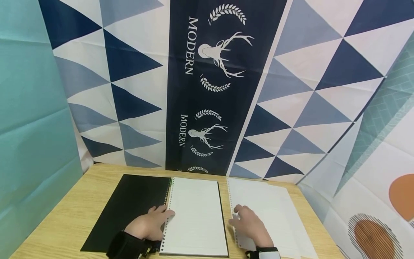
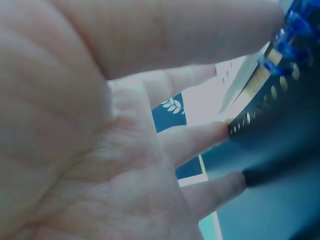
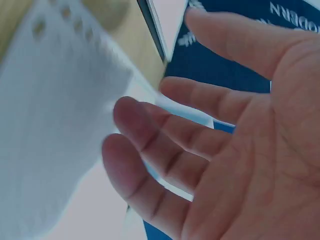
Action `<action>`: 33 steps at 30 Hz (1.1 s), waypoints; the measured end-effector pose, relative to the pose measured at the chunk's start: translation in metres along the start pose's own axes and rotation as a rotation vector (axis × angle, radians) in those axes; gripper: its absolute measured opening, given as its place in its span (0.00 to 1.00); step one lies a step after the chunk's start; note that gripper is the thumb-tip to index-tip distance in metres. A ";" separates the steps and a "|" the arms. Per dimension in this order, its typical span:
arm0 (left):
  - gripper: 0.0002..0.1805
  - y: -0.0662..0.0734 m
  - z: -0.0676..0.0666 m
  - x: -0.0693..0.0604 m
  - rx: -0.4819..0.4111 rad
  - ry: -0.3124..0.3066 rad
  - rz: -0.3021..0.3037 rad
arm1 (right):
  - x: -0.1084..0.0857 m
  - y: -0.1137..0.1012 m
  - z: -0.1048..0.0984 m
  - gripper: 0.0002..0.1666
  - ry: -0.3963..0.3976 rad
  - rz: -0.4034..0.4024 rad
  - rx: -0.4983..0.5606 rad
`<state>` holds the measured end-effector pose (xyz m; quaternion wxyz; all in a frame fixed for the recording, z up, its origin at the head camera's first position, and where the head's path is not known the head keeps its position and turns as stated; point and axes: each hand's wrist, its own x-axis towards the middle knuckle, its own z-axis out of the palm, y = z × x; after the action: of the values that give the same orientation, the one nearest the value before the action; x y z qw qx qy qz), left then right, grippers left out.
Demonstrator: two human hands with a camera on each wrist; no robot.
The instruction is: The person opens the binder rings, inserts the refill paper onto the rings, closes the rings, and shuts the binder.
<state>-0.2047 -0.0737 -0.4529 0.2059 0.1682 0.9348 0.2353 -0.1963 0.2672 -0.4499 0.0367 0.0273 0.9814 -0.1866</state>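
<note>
A notebook lies spread on the table, its black cover (image 1: 139,205) to the left and its lined white pages (image 1: 195,216) to the right. Over the spine is my left hand (image 1: 150,222), thumb toward the page edge with its row of holes and fingertips at the black cover. Blue binding rings (image 2: 295,42) show beside the thumb in the left wrist view. My right hand (image 1: 250,223) is above the left edge of loose hole-punched sheets (image 1: 271,212), fingers loosely bent and holding nothing. In the right wrist view its fingertips are close to a sheet (image 3: 65,130); contact is unclear.
The wood-look table (image 1: 61,219) extends left of the black cover, and a narrow strip of it separates the notebook from the loose sheets. Behind the table hangs a patterned cloth (image 1: 136,90) with triangles and deer heads. A teal cloth (image 1: 35,126) hangs on the left.
</note>
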 end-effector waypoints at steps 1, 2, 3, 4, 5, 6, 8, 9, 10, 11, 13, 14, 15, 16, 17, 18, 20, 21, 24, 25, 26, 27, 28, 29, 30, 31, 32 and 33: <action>0.35 0.000 0.000 0.000 -0.004 -0.002 -0.004 | 0.000 0.005 -0.004 0.25 0.018 0.016 0.009; 0.34 0.001 0.000 -0.001 -0.005 -0.001 -0.011 | 0.000 0.011 -0.009 0.25 0.037 0.038 0.014; 0.33 0.002 0.000 -0.002 -0.013 -0.004 -0.017 | 0.000 0.018 -0.015 0.26 0.055 0.068 0.012; 0.31 0.003 0.000 -0.002 -0.016 -0.003 -0.018 | -0.002 0.027 -0.020 0.26 0.068 0.098 0.008; 0.29 0.004 0.000 -0.003 -0.021 -0.003 -0.015 | -0.003 0.037 -0.026 0.27 0.075 0.136 0.004; 0.27 0.007 -0.001 -0.004 -0.014 0.002 -0.011 | -0.006 0.047 -0.031 0.28 0.083 0.177 0.004; 0.24 0.013 0.000 -0.005 0.020 0.022 0.000 | -0.012 0.068 -0.040 0.29 0.089 0.255 0.007; 0.23 0.018 0.000 -0.006 0.042 0.034 0.015 | -0.015 0.079 -0.043 0.30 0.088 0.294 0.013; 0.23 0.023 0.001 -0.007 0.070 0.046 0.035 | -0.019 0.089 -0.046 0.31 0.090 0.332 0.024; 0.23 0.029 0.002 -0.008 0.097 0.059 0.054 | -0.022 0.098 -0.048 0.32 0.095 0.376 0.033; 0.24 0.044 0.007 -0.011 0.158 0.104 0.119 | -0.027 0.115 -0.049 0.36 0.121 0.450 0.042; 0.25 0.053 0.011 -0.012 0.187 0.128 0.160 | -0.030 0.123 -0.049 0.38 0.135 0.490 0.044; 0.26 0.062 0.016 -0.013 0.208 0.148 0.203 | -0.032 0.129 -0.048 0.40 0.145 0.530 0.047; 0.26 0.072 0.022 -0.012 0.242 0.174 0.258 | -0.035 0.135 -0.048 0.42 0.152 0.565 0.042; 0.25 0.081 0.029 -0.011 0.279 0.201 0.317 | -0.037 0.140 -0.047 0.43 0.150 0.597 0.040; 0.25 0.090 0.037 -0.008 0.325 0.231 0.390 | -0.039 0.145 -0.046 0.45 0.141 0.621 0.039; 0.23 0.106 0.054 0.000 0.393 0.249 0.538 | -0.041 0.152 -0.045 0.45 0.113 0.658 0.036; 0.23 0.113 0.062 0.004 0.420 0.235 0.606 | -0.042 0.154 -0.044 0.44 0.099 0.665 0.032; 0.23 0.125 0.086 0.014 0.445 0.173 0.771 | -0.041 0.154 -0.041 0.44 0.070 0.685 0.023; 0.23 0.127 0.092 0.016 0.433 0.146 0.796 | -0.040 0.153 -0.039 0.45 0.069 0.689 0.023; 0.24 0.130 0.097 0.017 0.419 0.124 0.800 | -0.040 0.151 -0.038 0.45 0.068 0.693 0.023; 0.24 0.133 0.100 0.017 0.415 0.111 0.791 | -0.039 0.150 -0.038 0.46 0.069 0.695 0.021; 0.23 0.137 0.102 0.018 0.415 0.115 0.787 | -0.039 0.149 -0.037 0.47 0.073 0.696 0.022; 0.22 0.142 0.104 0.020 0.421 0.124 0.779 | -0.039 0.148 -0.037 0.47 0.076 0.696 0.024; 0.23 0.147 0.105 0.021 0.432 0.126 0.762 | -0.039 0.148 -0.037 0.48 0.084 0.689 0.028; 0.24 0.153 0.105 0.022 0.438 0.134 0.743 | -0.040 0.148 -0.037 0.47 0.089 0.685 0.032; 0.26 0.159 0.106 0.024 0.449 0.141 0.720 | -0.040 0.148 -0.038 0.47 0.092 0.683 0.030; 0.27 0.165 0.108 0.027 0.463 0.149 0.697 | -0.041 0.148 -0.039 0.47 0.094 0.681 0.030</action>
<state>-0.1424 0.1147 -0.4639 0.0026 0.4984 0.8626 0.0864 -0.1482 0.4174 -0.4640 0.0514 0.3625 0.9136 -0.1766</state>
